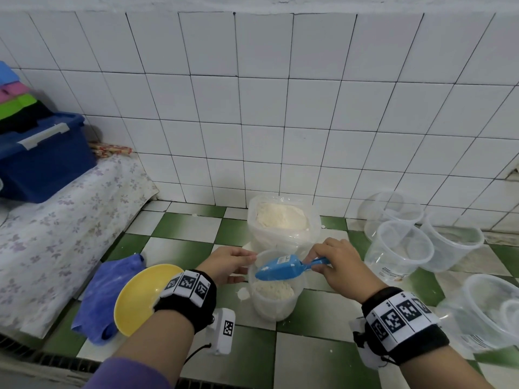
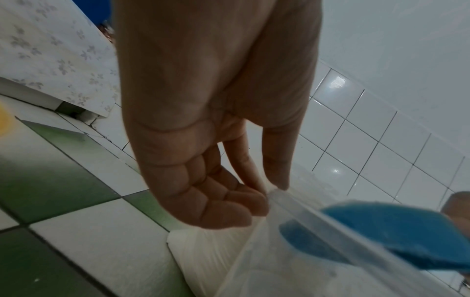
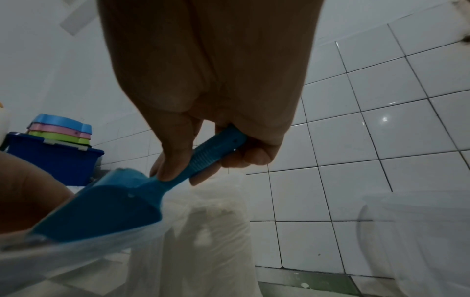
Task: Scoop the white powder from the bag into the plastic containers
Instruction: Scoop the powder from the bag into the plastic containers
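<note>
Right hand grips the blue scoop by its handle, bowl pointing to 9 o'clock over the part-filled container; left hand pinches its rim; scoop label unreadable; powder bag at 12 o'clock behind.

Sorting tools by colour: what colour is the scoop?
Blue scoop, held in the right hand; clearest in the head view.

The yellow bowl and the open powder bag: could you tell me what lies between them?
In the head view, the left hand lies between yellow bowl and powder bag.
</note>
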{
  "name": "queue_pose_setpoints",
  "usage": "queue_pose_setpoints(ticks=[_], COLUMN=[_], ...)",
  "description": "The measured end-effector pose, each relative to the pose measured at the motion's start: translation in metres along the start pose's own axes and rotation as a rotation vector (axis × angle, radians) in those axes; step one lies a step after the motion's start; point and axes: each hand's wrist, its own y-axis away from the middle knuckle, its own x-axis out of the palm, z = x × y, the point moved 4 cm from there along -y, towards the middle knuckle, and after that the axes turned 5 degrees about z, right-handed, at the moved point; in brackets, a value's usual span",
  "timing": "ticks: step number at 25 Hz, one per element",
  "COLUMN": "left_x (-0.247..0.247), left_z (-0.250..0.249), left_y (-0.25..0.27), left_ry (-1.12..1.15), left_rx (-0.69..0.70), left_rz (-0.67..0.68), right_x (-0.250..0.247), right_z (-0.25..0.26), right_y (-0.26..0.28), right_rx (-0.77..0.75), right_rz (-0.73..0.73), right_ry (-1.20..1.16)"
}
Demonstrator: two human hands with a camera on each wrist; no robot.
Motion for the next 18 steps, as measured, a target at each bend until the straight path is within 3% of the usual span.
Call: queue_pose_setpoints(ticks=[7, 12, 14, 18], left_x=[-0.01, -0.014, -0.012, -0.008], left_z=[-0.013, -0.03, -0.037, -0.043], left_y=[-0.009, -0.022, -0.028, -0.039], left_ry=[0.137, 0.072, 0.055, 0.053], left_rx=[-0.044, 0.065, 0.076, 0.072], left_rz=[-0.123, -0.15, -0.138, -0.127], right_x=[-0.027, -0.053, -0.056, -0.06], right_z=[-0.004, -0.003, -0.005, -0.001], right_y=[0.004, -0.004, -0.013, -0.028], right_rx=[0.096, 0.144, 0.172, 0.138], right_rz=[0.086, -0.13, -0.225, -0.42], right_ry=[-0.322, -0.447, -0.344, 0.128])
